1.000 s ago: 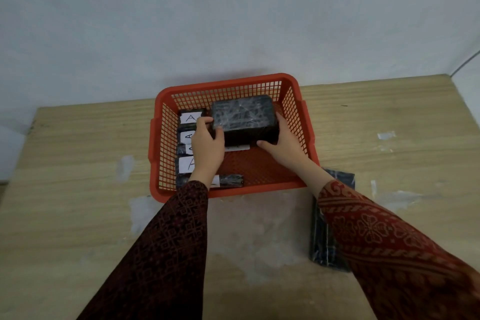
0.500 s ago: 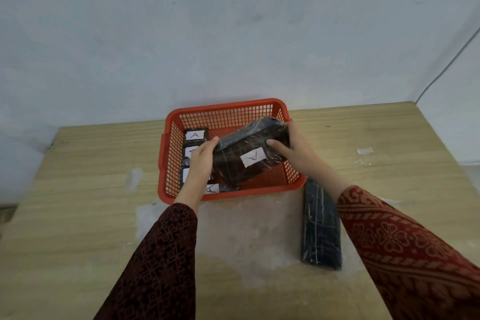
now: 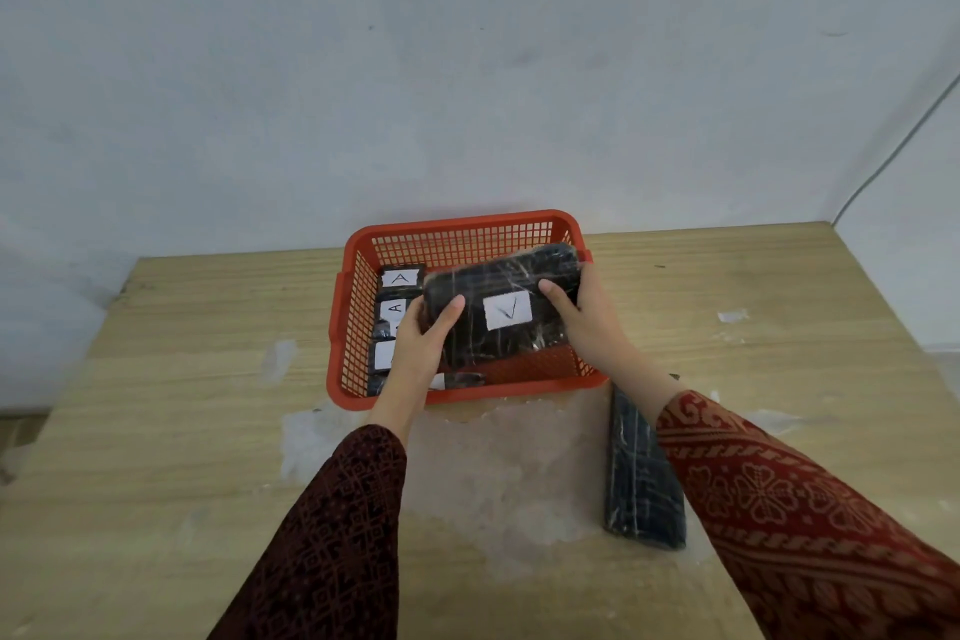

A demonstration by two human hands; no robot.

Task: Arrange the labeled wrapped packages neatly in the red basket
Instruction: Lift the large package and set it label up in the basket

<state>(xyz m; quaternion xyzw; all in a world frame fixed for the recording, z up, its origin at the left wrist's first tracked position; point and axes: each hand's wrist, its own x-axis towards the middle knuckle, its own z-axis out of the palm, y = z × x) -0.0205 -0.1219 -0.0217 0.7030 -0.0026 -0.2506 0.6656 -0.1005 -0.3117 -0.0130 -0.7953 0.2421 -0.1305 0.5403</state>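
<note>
Occluded and cropped regions. The large package (image 3: pixel 498 312), held tilted over the red basket (image 3: pixel 457 229), hides most of the basket floor and the right parts of the small labelled packages (image 3: pixel 399 279) along the left wall. The left hand (image 3: pixel 418 353) covers most of the nearest white label (image 3: pixel 385 355), so its letter cannot be read. The fingers (image 3: pixel 587 283) of the right hand (image 3: pixel 592 327) curl behind the package's right end. The right sleeve (image 3: pixel 779 499) overlaps the dark package (image 3: pixel 641 483) on the tabletop (image 3: pixel 182 431). Both sleeves are cut off by the bottom edge.
</note>
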